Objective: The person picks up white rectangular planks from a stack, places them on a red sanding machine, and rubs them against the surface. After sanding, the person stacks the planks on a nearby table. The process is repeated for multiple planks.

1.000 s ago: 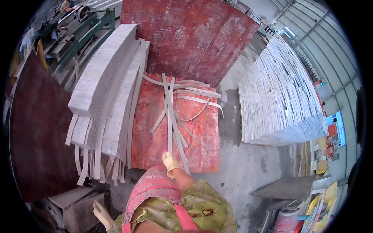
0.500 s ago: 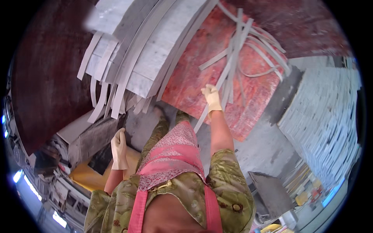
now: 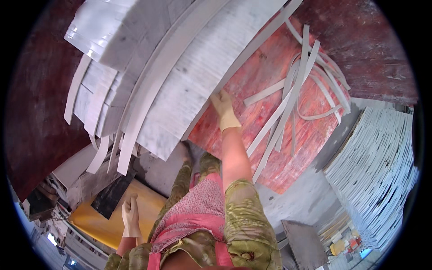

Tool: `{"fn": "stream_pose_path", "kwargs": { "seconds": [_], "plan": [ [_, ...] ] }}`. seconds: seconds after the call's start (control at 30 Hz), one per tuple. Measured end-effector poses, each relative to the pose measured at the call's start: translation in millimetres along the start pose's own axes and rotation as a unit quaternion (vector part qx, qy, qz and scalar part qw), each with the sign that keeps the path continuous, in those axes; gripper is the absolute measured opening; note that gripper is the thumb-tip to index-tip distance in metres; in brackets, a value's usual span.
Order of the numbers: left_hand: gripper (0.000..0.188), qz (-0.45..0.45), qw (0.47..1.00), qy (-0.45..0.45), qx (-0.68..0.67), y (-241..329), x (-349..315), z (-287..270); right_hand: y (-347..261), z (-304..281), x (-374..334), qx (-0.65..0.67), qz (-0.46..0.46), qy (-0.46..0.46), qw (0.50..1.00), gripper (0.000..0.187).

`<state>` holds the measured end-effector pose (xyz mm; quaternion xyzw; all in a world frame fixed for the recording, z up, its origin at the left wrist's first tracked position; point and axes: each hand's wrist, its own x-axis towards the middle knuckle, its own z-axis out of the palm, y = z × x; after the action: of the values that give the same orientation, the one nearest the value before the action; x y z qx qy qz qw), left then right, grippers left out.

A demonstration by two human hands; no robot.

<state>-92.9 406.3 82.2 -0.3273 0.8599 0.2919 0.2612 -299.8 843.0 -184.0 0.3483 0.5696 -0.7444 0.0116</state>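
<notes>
In a pale glove, my right hand [image 3: 225,111] reaches to the right side of a stack of white, grey-veined slabs [image 3: 189,76]. Its fingers are bent onto a long grey strip [image 3: 257,42] that runs along the stack's edge; the fingertips are partly hidden there. My left hand [image 3: 130,215], gloved too, hangs low at my left side, closed with nothing visible in it. More loose strips [image 3: 294,87] lie crossed on a red mottled board [image 3: 270,153] right of the stack. Other strips [image 3: 132,148] droop over the stack's near left end.
A tall stack of thin pale sheets [image 3: 373,175] stands at the right. Dark red panels [image 3: 40,103] flank the work. A yellow surface [image 3: 94,218] with a black piece [image 3: 112,194] lies at lower left. A grey board [image 3: 303,245] leans at lower right.
My right hand has left the crossed strips on the red board and moved left to the slab stack's edge. My left hand stays low and closed. The view has shifted closer to the stack.
</notes>
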Motion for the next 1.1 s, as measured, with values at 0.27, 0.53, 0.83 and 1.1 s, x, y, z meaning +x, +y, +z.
{"fn": "stream_pose_path", "kwargs": {
  "seconds": [0.27, 0.53, 0.83, 1.1],
  "plan": [
    [0.034, 0.001, 0.989, -0.034, -0.143, 18, -14, 3, -57, -8, -100, -0.022, -0.003, 0.022, 1.000, 0.013],
    [0.031, 0.112, 0.945, -0.070, -0.300, 2, 13, 2, -187, 8, -214, -0.013, -0.031, -0.008, 0.999, 0.028],
    [0.032, 0.255, 0.904, -0.049, -0.341, -8, 49, -37, -237, 73, -188, -0.051, -0.071, -0.062, 0.994, 0.022],
    [0.029, 0.181, 0.921, 0.036, -0.342, -71, 39, -73, -201, 107, -134, -0.035, -0.021, -0.011, 0.999, 0.023]
  ]
}}
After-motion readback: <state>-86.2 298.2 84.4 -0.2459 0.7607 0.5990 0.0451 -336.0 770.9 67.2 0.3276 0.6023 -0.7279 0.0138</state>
